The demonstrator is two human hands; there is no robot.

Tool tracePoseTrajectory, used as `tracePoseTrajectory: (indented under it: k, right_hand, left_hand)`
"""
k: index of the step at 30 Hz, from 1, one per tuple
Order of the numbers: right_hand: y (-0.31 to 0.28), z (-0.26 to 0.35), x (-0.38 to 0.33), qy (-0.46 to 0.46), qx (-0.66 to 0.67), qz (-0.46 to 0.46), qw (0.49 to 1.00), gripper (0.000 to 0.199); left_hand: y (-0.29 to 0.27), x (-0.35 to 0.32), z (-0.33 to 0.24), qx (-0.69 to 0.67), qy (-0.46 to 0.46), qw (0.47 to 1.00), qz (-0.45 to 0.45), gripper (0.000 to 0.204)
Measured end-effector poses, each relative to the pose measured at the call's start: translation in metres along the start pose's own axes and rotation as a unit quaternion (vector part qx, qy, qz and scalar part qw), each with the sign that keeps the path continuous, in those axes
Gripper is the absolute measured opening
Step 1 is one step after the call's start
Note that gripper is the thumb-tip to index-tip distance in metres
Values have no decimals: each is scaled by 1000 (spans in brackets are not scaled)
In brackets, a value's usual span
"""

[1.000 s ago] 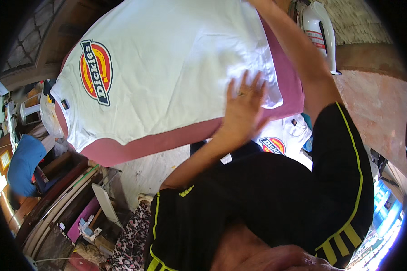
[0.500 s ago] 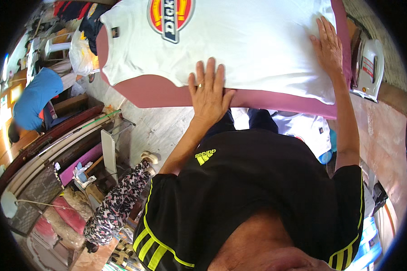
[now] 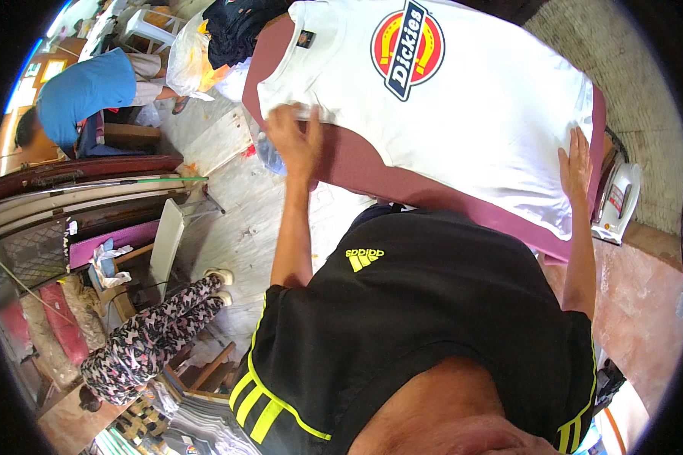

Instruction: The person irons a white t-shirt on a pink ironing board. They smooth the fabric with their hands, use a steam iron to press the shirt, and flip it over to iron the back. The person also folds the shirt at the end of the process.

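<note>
A white T-shirt (image 3: 501,98) with a round red and yellow chest print lies spread on a padded board with a maroon cover (image 3: 357,155). My left hand (image 3: 294,140) is at the shirt's near sleeve, by the shoulder end. Its fingers are bent and a little blurred, with the thumb held apart from them. At the hem end, my right hand (image 3: 577,167) rests flat on the white cloth, fingers stretched out. A white iron (image 3: 621,199) stands just beyond the board's right end, close to my right hand.
Dark clothes (image 3: 239,34) and a plastic bag (image 3: 188,61) sit past the board's left end. A person in a blue shirt (image 3: 83,91) bends over at the far left. Another in patterned clothes (image 3: 155,326) is at the lower left, near a leaning white panel (image 3: 167,246).
My left hand has gone from lying flat on the shirt's near edge leftward to the sleeve, its fingers now bent. My right hand stays at the hem end. The view has shifted.
</note>
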State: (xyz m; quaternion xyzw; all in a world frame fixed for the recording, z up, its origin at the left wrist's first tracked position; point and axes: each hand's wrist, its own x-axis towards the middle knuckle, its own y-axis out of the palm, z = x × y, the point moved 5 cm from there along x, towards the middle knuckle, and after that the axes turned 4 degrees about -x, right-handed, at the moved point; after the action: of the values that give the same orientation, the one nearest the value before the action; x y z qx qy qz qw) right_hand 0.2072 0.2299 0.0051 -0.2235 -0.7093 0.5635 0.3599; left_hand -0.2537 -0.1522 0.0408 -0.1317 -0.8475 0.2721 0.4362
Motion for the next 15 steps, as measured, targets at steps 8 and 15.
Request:
tracePoseTrajectory:
  k: [8,15]
  right_hand:
    - [1,-3,4,-3,-25,21,999,59]
    - [-2,0,3,-23,6,30,999,65]
  left_hand:
    - [12,54,118,153,-190,965,94,41]
    - [10,52,136,183,-149,964,126,37]
